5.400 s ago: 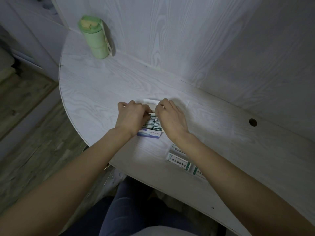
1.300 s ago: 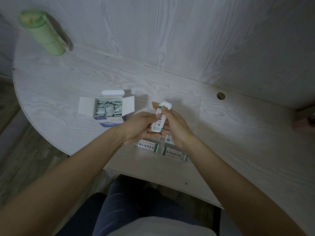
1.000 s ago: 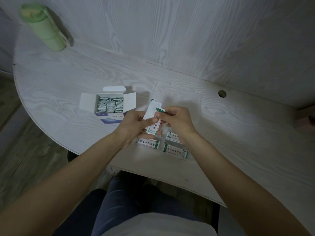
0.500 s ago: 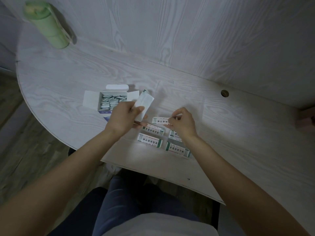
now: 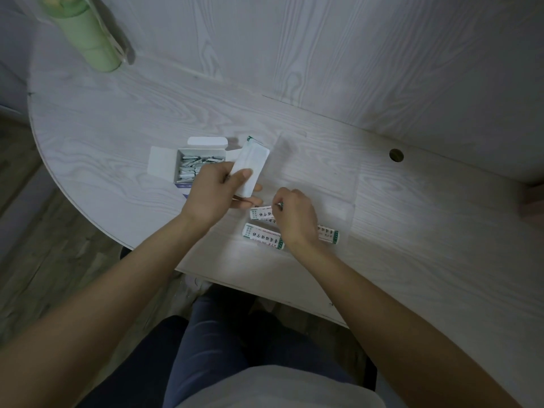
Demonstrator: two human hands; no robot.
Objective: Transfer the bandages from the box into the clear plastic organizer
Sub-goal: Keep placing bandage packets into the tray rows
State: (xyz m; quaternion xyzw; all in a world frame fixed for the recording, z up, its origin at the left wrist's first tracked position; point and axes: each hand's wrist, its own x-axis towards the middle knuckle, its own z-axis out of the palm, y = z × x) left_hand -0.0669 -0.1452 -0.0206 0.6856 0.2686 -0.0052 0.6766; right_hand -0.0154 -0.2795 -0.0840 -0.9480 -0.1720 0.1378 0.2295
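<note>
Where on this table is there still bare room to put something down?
Bare tabletop lies between the green bottle and the open box, and along the table to the right of the round hole. It is crowded in the middle: the left hand holds a stack of bandages, the right hand lays bandages in the clear organizer.

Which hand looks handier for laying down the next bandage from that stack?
The right hand: it is already down among the bandages laid out on the table, pinching one, while the left hand grips the stack of bandages.
</note>
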